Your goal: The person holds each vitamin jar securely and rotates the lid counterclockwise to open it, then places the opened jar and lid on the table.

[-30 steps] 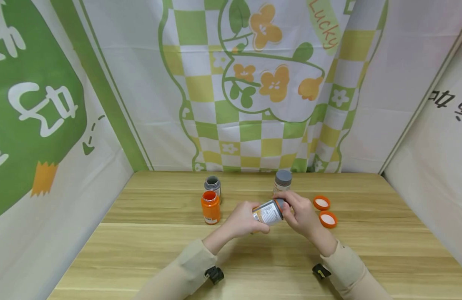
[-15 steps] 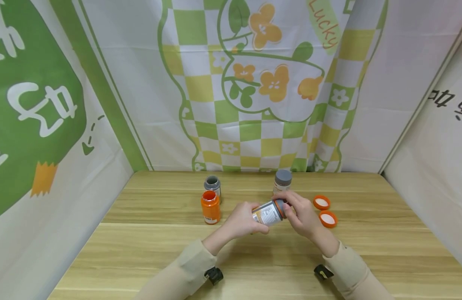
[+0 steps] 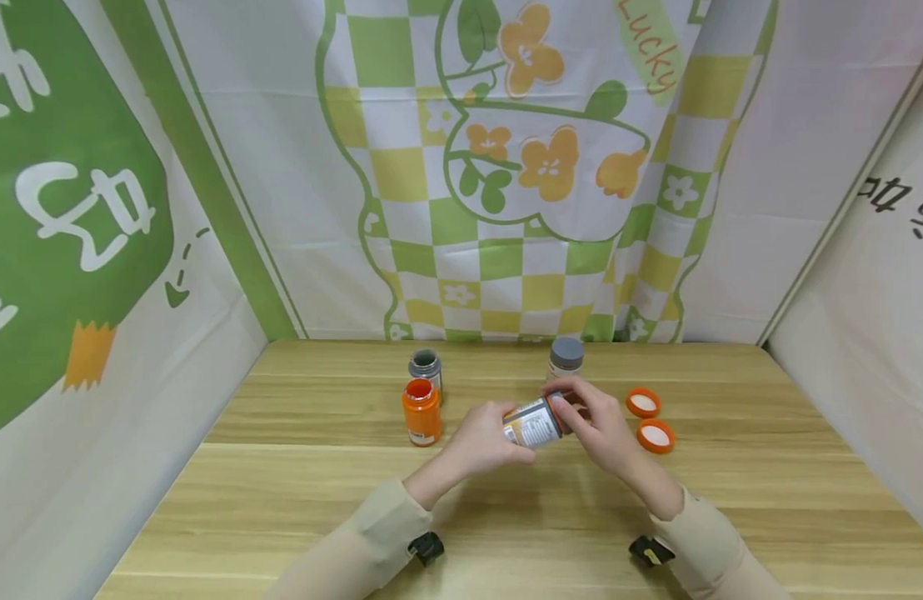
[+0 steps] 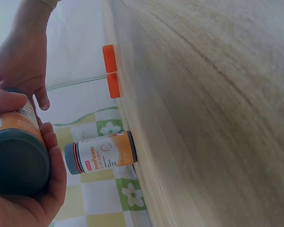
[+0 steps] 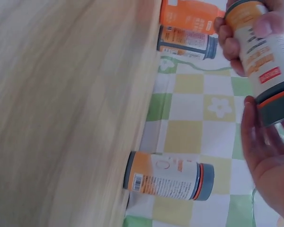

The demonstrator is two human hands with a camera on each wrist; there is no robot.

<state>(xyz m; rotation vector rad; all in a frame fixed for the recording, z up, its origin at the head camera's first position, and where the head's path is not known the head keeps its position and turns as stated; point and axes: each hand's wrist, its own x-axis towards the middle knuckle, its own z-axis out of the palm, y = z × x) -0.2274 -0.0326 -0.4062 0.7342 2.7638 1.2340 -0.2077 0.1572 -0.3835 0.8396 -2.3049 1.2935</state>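
In the head view my left hand (image 3: 487,437) holds a white, orange and grey supplement bottle (image 3: 535,423), tilted toward the right, above the table. Its dark base faces the left wrist camera, where the left fingers curl round the body. The bottle cap (image 5: 277,108), dark grey above an orange ring, is on the bottle. My right hand (image 3: 600,425) has its thumb and fingertips at this cap, partly covering it in the head view. Behind the hands a similar bottle (image 3: 565,358) stands upright, grey cap on.
An uncapped orange bottle (image 3: 421,415) and an uncapped grey bottle (image 3: 426,365) stand on the wooden table (image 3: 296,492), left of the hands. Two orange caps, a rear cap (image 3: 643,403) and a front cap (image 3: 656,436), lie inside-up at right. A patterned curtain (image 3: 521,275) hangs behind.
The right thumb and fingers have shifted round the cap, and the right wrist has turned slightly. The left hand keeps hold of the bottle in nearly the same place.
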